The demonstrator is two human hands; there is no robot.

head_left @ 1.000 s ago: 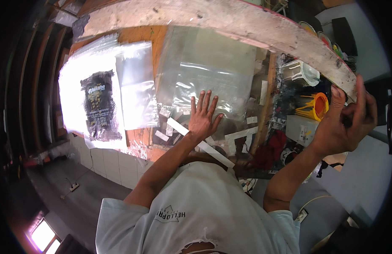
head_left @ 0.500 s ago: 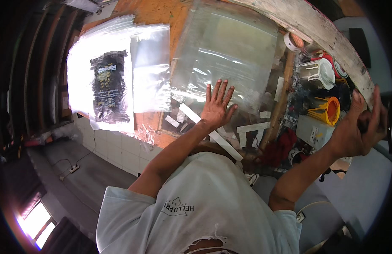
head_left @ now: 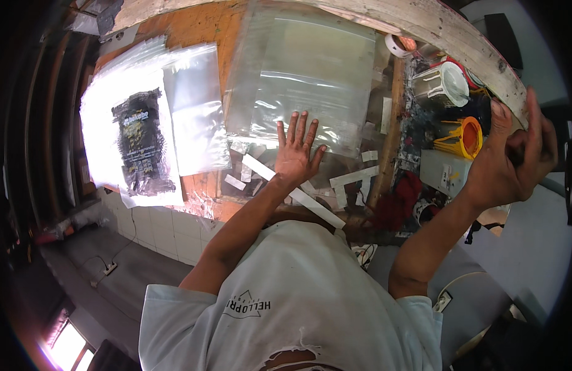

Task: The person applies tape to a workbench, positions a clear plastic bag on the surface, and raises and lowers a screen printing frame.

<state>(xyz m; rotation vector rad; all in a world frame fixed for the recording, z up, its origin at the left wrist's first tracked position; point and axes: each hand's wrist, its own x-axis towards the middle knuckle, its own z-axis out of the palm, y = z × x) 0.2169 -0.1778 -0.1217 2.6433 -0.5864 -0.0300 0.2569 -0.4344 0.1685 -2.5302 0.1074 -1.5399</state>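
Note:
My left hand (head_left: 297, 149) lies flat with fingers spread on the near part of a clear plastic bag (head_left: 317, 99) on the worktable. At the far right, my right hand (head_left: 513, 157) is raised, its thumb and fingers on either side of the near end of a long, pale, worn wooden frame (head_left: 462, 40). Some of its fingers are curled and partly hidden. To the left lies a fanned stack of clear bags (head_left: 199, 117); the top one bears a black printed panel (head_left: 140, 139).
Beside the bag, on the right, stand a paint-streaked clear tub (head_left: 443, 85), a yellow-orange tub (head_left: 465, 137) and a roll of tape (head_left: 397, 46). Strips of white tape (head_left: 298, 195) stick to the near table area. A dark red cloth (head_left: 403, 195) lies at the right.
The whole view has shifted slightly, so the table things appear farther left. My left hand stays flat on the bag and my right hand stays at the frame's end.

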